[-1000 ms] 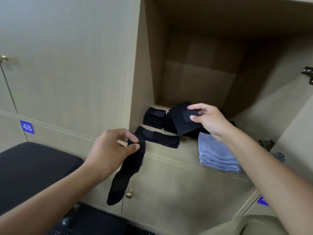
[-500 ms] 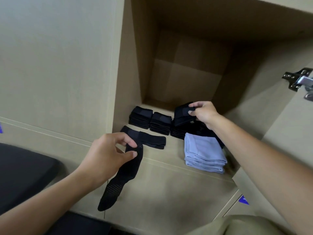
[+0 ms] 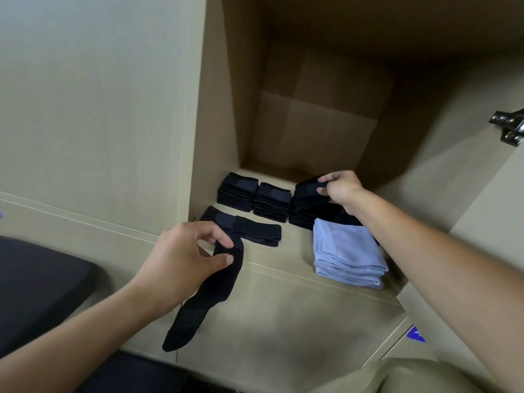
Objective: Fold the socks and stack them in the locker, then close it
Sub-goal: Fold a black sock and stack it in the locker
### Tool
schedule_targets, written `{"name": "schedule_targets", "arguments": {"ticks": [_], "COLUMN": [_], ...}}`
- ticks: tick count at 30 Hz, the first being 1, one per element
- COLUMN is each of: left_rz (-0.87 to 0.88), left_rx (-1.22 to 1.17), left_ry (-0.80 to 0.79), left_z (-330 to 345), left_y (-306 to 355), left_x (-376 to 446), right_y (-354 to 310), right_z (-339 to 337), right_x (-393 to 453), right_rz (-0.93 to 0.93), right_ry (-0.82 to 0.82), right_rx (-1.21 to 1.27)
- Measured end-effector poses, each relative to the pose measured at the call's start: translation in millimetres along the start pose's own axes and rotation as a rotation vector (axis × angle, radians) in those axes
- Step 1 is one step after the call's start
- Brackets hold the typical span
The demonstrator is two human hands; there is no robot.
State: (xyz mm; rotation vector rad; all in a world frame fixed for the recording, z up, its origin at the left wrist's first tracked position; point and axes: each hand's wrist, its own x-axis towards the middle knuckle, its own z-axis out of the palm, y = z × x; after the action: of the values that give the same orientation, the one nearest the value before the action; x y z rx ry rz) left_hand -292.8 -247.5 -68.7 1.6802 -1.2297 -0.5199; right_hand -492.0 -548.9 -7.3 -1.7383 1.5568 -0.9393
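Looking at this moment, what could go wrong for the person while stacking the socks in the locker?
1. The right hand is setting a folded sock onto the tallest dark stack; a careless release might tip it.
2. The left hand only pinches the unfolded sock, which hangs outside the locker and could drop.

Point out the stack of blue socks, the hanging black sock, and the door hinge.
Blue socks [image 3: 347, 251]: head view, top of stack.
Hanging black sock [image 3: 218, 287]: head view, middle of leg.
Door hinge [image 3: 510, 129]: head view, metal arm.
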Motion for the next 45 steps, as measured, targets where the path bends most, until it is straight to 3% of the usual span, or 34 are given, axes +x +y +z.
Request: {"name": "schedule_targets", "arguments": {"ticks": [3, 9, 23, 33, 41, 45], "left_rz": [-0.003, -0.010, 0.005, 0.013, 0.063, 0.062], "left_rx": [-0.008, -0.010, -0.020, -0.172, -0.371, -0.389], "left_ry": [0.000, -0.003, 0.015, 0.031, -0.027, -0.072], "left_z": [0, 0, -7, -33, -49, -50], "left_y": [0, 1, 5, 12, 19, 20], "left_x": [1, 0, -3, -6, -13, -16], "right_y": [-2, -2, -29, -49, -64, -66], "right_z": [1, 1, 9, 20, 42, 56], "right_x": [1, -3, -35, -120, -208, -217], "right_rz": [0.005, -0.089, -0.118, -0.225, 0.039, 0.090], "right_ry": [0.030, -0.008, 0.036, -0.165, -0.797, -0.849], "right_rx": [-0.001, -0.296, -0.752, -0.354, 0.239, 0.537]}}
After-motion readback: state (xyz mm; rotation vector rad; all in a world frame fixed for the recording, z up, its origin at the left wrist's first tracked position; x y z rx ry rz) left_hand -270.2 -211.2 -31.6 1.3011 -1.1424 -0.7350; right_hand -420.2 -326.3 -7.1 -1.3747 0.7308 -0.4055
